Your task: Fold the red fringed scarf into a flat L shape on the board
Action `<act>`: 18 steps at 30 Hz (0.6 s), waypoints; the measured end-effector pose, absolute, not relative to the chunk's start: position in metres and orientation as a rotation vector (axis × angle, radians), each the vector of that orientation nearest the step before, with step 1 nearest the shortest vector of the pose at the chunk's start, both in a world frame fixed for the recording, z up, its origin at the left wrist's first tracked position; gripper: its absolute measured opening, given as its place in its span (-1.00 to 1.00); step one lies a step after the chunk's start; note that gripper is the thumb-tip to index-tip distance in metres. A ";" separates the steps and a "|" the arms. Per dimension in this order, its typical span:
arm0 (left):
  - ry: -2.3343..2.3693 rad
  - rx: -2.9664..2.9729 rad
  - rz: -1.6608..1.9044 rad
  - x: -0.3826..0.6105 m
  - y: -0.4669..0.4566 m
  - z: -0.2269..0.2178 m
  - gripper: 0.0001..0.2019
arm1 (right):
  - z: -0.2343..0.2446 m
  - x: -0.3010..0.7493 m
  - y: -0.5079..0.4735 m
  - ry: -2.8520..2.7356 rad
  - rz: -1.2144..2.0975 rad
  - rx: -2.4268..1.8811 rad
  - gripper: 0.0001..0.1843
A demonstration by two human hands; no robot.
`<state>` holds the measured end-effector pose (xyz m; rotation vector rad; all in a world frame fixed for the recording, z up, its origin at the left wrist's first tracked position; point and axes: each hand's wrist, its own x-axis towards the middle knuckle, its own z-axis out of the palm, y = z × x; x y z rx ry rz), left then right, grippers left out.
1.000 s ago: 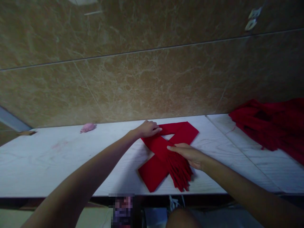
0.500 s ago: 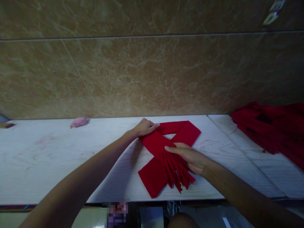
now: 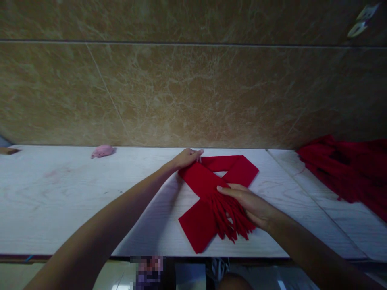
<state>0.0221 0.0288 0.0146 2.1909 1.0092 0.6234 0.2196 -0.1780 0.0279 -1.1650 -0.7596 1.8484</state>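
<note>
Head view: white wood-grain table (image 3: pixel 60 209) against a brown marble-tiled wall (image 3: pixel 181 92). Red scarf (image 3: pixel 202 183) lies crossed at centre; left hand (image 3: pixel 186 158) presses its far fold flat-fingered, right hand (image 3: pixel 252 205) lies flat on the fringe. Red cloth pile (image 3: pixel 347 169) far right; pink lump (image 3: pixel 102 151) by the wall.

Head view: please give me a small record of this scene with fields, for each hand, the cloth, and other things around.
surface: white wood-grain table against a brown marble-look wall
main item: red fleece scarf with fringed end, folded so its bands cross
left hand: left hand pressing flat on the scarf's far fold
right hand: right hand resting on the fringe
far left: small pink lump, too blurred to identify
right side: pile of red cloth
</note>
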 end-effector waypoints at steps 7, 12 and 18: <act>1.137 1.637 0.986 -0.038 -0.002 0.050 -0.37 | 0.098 0.183 -0.115 -1.033 1.839 -1.153 -0.83; 0.980 1.447 0.959 -0.090 -0.061 0.075 -0.17 | 0.115 0.139 -0.055 -1.295 1.924 -1.078 -0.82; 1.075 1.180 0.882 -0.143 -0.062 0.067 -0.08 | 0.098 0.067 -0.010 -1.380 2.165 -1.056 -0.40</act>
